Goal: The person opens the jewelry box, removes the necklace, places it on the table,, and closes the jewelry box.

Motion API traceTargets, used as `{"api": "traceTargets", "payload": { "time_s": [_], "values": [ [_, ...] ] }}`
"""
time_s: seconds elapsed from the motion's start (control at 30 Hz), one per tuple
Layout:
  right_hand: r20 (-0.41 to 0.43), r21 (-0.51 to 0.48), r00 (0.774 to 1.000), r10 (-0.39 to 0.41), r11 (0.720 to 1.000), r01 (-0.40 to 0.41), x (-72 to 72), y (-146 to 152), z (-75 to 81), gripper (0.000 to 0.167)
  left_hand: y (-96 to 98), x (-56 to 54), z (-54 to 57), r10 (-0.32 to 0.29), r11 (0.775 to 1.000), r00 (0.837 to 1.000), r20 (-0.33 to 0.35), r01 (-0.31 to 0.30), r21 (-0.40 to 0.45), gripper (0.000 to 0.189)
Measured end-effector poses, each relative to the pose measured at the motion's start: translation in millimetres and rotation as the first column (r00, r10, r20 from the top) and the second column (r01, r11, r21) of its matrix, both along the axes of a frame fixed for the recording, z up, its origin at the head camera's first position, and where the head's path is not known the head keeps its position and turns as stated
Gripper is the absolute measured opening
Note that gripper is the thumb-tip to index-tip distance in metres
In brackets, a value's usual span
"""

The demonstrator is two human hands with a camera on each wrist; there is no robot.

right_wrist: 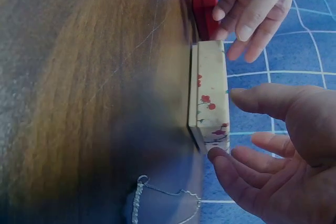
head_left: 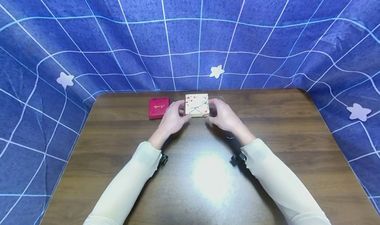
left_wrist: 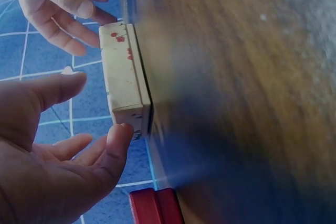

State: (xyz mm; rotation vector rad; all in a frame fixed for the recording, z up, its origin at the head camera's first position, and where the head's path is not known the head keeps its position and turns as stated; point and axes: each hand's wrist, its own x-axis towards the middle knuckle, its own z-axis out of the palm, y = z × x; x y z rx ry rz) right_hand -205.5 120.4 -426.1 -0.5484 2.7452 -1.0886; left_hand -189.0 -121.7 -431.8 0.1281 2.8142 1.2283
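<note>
A cream gift box (head_left: 197,105) printed with red blossoms and thin branches sits closed on the table between the two hands. My left hand (head_left: 173,117) is at its left side; in the left wrist view one fingertip (left_wrist: 122,128) meets the box's end while the thumb stays apart. At the right side is my right hand (head_left: 224,115), its fingers loosely spread. In the right wrist view a fingertip (right_wrist: 216,153) is right at the box's near end, thumb off the lid. A silver chain (right_wrist: 137,200) lies beside the right hand, partly hidden under it in the head view.
A red box (head_left: 158,108) with gold lettering lies just left of the left hand. The brown wooden table (head_left: 118,129) ends close behind both boxes, against a blue curtain (head_left: 184,37) with white grid lines and stars. Bright glare covers the table's middle.
</note>
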Motion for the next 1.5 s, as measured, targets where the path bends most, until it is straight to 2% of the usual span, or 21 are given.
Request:
{"api": "traceTargets", "payload": {
  "time_s": [0.27, 0.53, 0.7, 0.87, 1.13, 1.5],
  "values": [
    [-0.075, 0.027, 0.997, 0.033, 0.999, -0.031, 14.6, 6, 6.8, 0.072, -6.1, 6.3, 5.2, -0.025, 1.000, 0.995, -0.096, 0.027, 0.014, 0.075],
    [-0.098, 0.056, 0.994, 0.051, 0.997, -0.046, 30.4, 12, 13.0, 0.070, -18.5, 10.1, 10.7, -0.058, 0.998, 0.988, -0.145, 0.059, -0.001, 0.084],
    [-0.131, 0.070, 0.988, 0.077, 0.995, -0.068, 40.0, 15, 16.3, 0.068, -29.5, 11.3, 13.5, -0.058, 0.998, 0.983, -0.173, 0.054, -0.030, 0.087],
    [-0.149, 0.070, 0.984, 0.101, 0.993, -0.091, 51.4, 20, 20.0, 0.067, -42.6, 12.2, 15.9, -0.053, 0.996, 0.980, -0.190, 0.039, -0.076, 0.092],
    [-0.172, 0.073, 0.978, 0.120, 0.991, -0.109, 66.4, 30, 21.7, 0.064, -63.7, 10.5, 15.9, -0.018, 0.997, 0.983, -0.184, 0.003, -0.077, 0.097],
    [-0.169, 0.068, 0.976, 0.139, 0.989, -0.129, 81.4, 41, 19.5, 0.060, -94.9, 0.3, 13.5, -0.032, 0.995, 0.983, -0.179, 0.014, -0.101, 0.102]
  ]
}}
